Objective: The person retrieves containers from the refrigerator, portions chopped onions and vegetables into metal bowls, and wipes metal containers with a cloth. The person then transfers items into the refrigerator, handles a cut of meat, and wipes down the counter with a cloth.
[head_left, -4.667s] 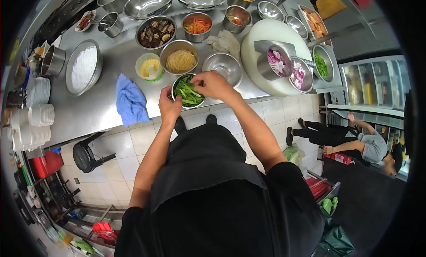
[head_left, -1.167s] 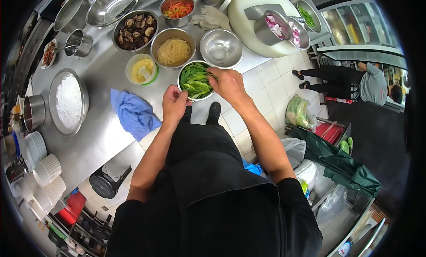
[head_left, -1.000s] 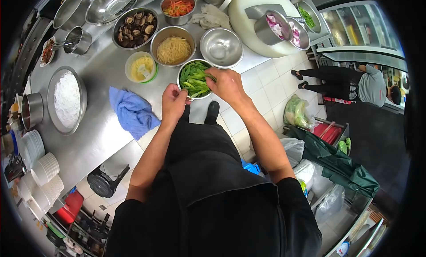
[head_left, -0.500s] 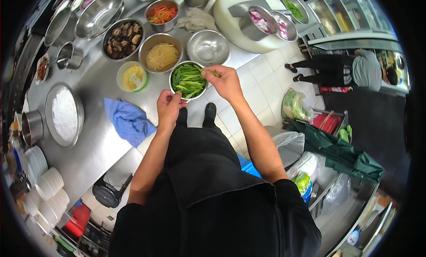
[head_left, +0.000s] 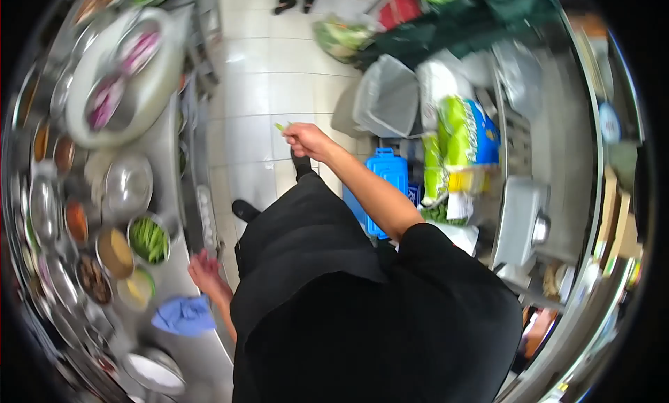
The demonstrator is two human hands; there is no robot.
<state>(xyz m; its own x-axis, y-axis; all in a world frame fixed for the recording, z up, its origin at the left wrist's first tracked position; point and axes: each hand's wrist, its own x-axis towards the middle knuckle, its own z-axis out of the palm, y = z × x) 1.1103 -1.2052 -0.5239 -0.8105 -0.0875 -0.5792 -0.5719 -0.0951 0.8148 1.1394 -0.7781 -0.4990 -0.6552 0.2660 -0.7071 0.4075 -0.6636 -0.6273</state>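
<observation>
My right hand is closed on a small piece of green leaf, held out over the tiled floor. Beside the counter's edge is my left hand, blurred by motion, its fingers smeared. The bowl of cut greens sits on the steel counter, up and to the left of my left hand and apart from it. Close by lie a blue cloth, a tub of yellow paste, a bowl of pale noodles and an empty steel bowl.
A grey bin with a clear liner stands on the floor right of my right hand, near a blue container and green-and-white bags. A bag of vegetables is further off. A person's feet show at the top.
The view has swung right, away from the counter. My right hand has left the bowl of greens with a leaf piece in it. My left hand has let go of the bowl's rim.
</observation>
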